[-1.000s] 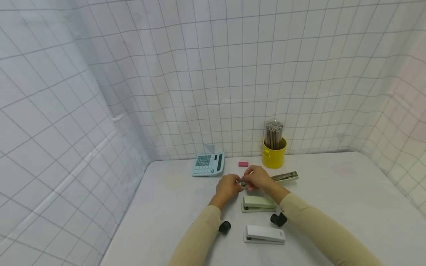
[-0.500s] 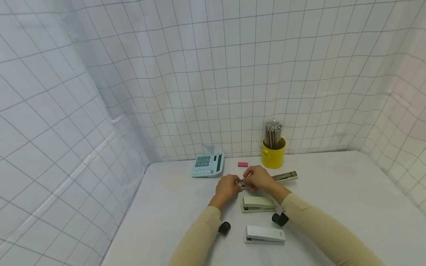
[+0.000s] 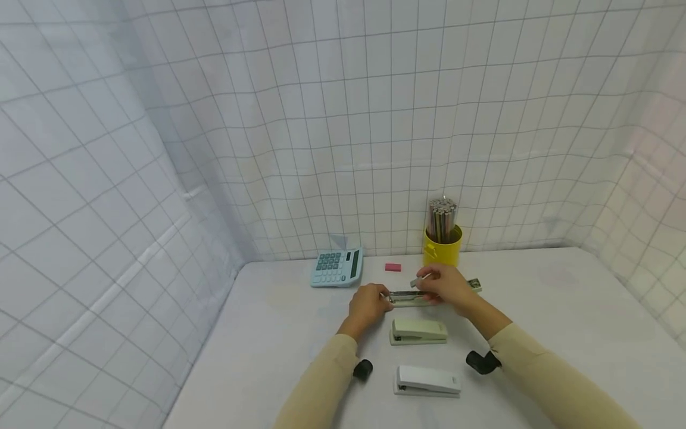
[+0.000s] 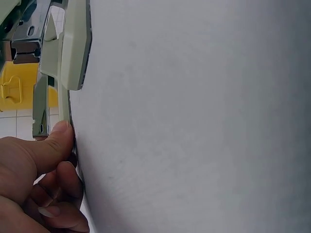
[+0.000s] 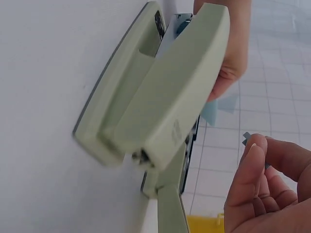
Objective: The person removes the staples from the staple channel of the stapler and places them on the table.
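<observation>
A light green stapler (image 3: 409,302) lies folded wide open, its channel exposed and its top (image 3: 474,285) stretched out to the right. My left hand (image 3: 368,305) grips its left end; in the left wrist view the thumb (image 4: 59,138) presses on the base edge. Over the channel, my right hand (image 3: 446,287) pinches a small grey strip (image 5: 246,137) that looks like staples, between thumb and forefinger. In front of the open one stands a second light green stapler (image 3: 418,331), closed, which fills much of the right wrist view (image 5: 180,92).
Nearest the body is a white stapler (image 3: 427,380). Behind the hands are a light blue calculator (image 3: 336,267), a pink eraser-like block (image 3: 393,267) and a yellow bucket (image 3: 442,250) holding a bundle of pencils (image 3: 442,220). A gridded white cloth hangs behind the table.
My right hand has drawn away from the stapler's left end, moving right and lifting, with the small grey strip now visible in its fingers. My left hand stays in place.
</observation>
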Tool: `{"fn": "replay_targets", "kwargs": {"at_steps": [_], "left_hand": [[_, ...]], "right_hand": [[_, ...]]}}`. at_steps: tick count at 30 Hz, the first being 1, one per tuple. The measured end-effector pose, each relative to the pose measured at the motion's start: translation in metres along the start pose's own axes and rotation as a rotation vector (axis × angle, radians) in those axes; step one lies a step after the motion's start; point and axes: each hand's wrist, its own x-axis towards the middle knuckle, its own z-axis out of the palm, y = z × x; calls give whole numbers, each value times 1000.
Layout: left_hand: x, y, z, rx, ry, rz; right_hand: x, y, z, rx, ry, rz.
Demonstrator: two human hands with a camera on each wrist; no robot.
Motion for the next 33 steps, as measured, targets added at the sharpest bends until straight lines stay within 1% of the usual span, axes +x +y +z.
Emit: {"fn": "replay_targets", "kwargs": {"at_steps": [5,11,15,20,24,28,33], "left_hand": [[-1,1,0,-12,-16,-18],[-1,-2,3,-13,-7,-2],[0,-1,2,-20,-13,-2],[1,-1,1,-19,-11,-5],[-1,0,1,-23,-16,-9],[-2,1,2,-27,-17,-11],[-2,1,1,-10,-5,-18]], "right_hand": [[-13,3,-19,-21,25,0],[-24,11,-40,-53,41,9],[-31,17,-54,-71,47,27],[-37,24,-65,-76,37,52],[-42,33,-71,-67,14,64],[-46,43,-78,-61,-12,59],[-45,56,-81,-56,-45,52]]}}
